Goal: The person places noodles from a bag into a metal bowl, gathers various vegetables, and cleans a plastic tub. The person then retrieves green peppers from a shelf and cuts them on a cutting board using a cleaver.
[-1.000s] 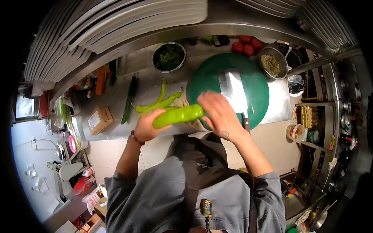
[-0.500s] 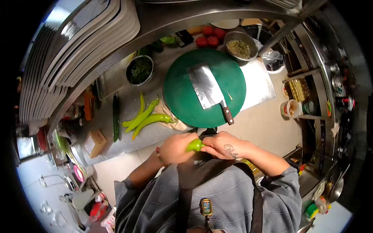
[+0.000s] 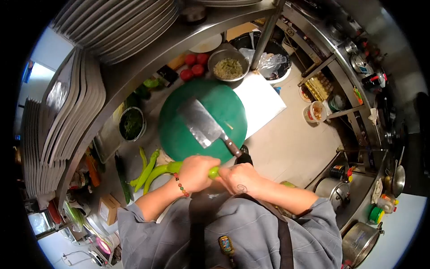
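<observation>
My left hand is wrapped round a green pepper, of which only a short bulging piece shows between my hands. At its other end, my right hand closes its fingers on the pepper's tip, partly hidden by the thumb. Just past my hands lies a round green cutting board with a cleaver flat on it, handle towards me. Several long green peppers rest on the counter left of the board, one running behind my left wrist.
A cucumber and a small cardboard box are on the counter at left. Behind the board are a bowl of chopped greens, tomatoes and a metal bowl of chopped food. Stacked plates stand on the shelf above.
My view has turned and shifted, so the board and counter appear further left and lower. Both hands stay together on the pepper, and my left hand is less blurred.
</observation>
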Demonstrator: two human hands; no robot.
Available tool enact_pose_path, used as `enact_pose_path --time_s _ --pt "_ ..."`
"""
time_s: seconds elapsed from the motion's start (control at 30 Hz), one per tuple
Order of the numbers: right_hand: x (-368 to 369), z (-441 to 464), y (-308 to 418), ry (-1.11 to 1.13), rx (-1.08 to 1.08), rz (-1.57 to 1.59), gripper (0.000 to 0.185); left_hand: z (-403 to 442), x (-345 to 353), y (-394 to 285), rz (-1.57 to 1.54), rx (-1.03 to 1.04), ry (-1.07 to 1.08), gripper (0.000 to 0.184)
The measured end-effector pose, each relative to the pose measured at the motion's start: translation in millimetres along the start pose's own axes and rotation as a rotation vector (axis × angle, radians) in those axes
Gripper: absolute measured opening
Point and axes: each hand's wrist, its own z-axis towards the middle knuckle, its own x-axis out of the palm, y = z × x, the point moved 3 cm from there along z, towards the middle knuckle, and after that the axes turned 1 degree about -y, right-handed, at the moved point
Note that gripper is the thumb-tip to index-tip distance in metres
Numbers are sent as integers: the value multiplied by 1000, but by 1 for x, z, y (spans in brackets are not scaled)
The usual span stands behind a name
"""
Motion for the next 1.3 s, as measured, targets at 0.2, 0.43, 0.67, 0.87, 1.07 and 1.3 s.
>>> enact_pose_path --time_s 0.2,0.43,0.67,0.87,1.07,1.3 --pt "-31 5 -58 -144 -13 -49 26 68 13 -4 130 -137 -16 19" --pt "-46 24 -117 -263 -23 -125 28 125 31 11 201 -252 -197 15" --pt "-51 58 -150 -113 -99 199 26 129 21 35 108 -293 -172 18" --pt "-54 52 -140 325 333 793 20 120 27 31 180 -212 -183 17" --pt "-23 63 -144 -71 248 395 23 124 43 53 400 -209 -177 7" --pt "-78 17 -247 -369 583 529 28 120 10 134 449 -325 -161 23"
